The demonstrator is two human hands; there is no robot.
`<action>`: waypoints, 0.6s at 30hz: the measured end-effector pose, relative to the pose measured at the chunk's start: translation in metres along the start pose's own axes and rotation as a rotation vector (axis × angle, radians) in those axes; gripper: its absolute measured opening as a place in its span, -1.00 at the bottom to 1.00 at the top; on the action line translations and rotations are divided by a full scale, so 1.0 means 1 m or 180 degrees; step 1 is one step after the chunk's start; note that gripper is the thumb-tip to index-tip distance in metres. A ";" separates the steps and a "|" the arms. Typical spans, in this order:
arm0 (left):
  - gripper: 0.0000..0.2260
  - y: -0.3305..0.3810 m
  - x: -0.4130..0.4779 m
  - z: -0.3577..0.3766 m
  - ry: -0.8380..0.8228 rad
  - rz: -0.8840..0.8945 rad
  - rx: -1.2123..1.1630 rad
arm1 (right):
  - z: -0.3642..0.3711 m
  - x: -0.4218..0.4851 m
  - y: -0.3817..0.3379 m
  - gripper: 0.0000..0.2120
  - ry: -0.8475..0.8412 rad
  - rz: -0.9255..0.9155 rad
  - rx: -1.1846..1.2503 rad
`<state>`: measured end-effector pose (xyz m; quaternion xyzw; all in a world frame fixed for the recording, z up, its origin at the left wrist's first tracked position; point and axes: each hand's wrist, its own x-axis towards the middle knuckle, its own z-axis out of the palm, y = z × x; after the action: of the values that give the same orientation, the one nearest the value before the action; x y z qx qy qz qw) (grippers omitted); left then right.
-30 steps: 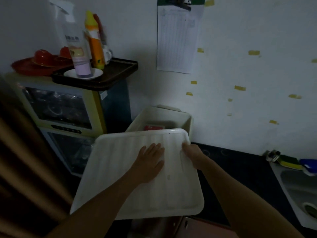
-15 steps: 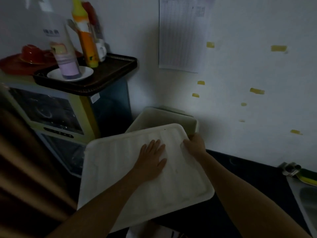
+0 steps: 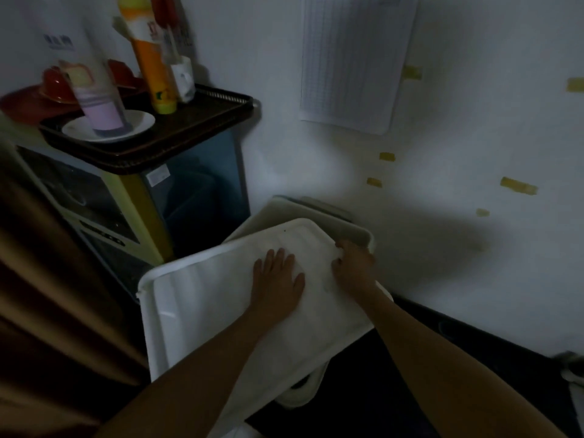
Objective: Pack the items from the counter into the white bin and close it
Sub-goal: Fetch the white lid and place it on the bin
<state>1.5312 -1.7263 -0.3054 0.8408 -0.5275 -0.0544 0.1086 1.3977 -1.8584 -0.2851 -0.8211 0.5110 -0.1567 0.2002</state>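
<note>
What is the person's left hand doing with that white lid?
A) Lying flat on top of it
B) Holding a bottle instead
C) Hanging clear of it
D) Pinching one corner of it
A: the left hand lies flat with straight fingers on top of the white lid, while the right hand grips the lid's far edge.

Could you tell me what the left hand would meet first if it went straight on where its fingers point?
Flat on the lid, the left hand would probably reach the lid's raised far edge first, then the bin rim near the wall; depth is unclear.
</note>
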 end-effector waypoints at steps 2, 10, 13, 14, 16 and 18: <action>-0.45 0.007 0.008 0.001 0.0060 -0.0159 -0.0053 | 0.002 0.007 0.007 -0.62 0.0105 0.0020 -0.0166; -0.60 0.026 0.031 0.003 0.0406 -0.0062 -0.0235 | 0.002 0.048 0.016 -0.62 0.0256 -0.0144 -0.0515; -0.63 0.025 0.028 0.001 0.0234 0.0376 -0.0381 | 0.004 0.061 0.013 -0.61 0.0322 -0.0338 -0.0482; -0.63 0.025 0.027 -0.001 0.0263 0.0444 -0.0413 | 0.005 0.065 0.012 -0.61 0.0315 -0.0374 -0.0508; -0.63 0.024 0.026 -0.006 0.0294 0.0492 -0.0397 | 0.007 0.073 0.010 -0.62 0.0303 -0.0414 -0.0479; -0.58 0.024 0.024 -0.008 0.0088 0.0487 -0.0237 | 0.009 0.078 0.010 -0.62 0.0331 -0.0506 -0.0341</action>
<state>1.5219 -1.7569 -0.2915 0.7941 -0.5863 -0.0540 0.1509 1.4276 -1.9315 -0.2936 -0.8594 0.4616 -0.1869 0.1162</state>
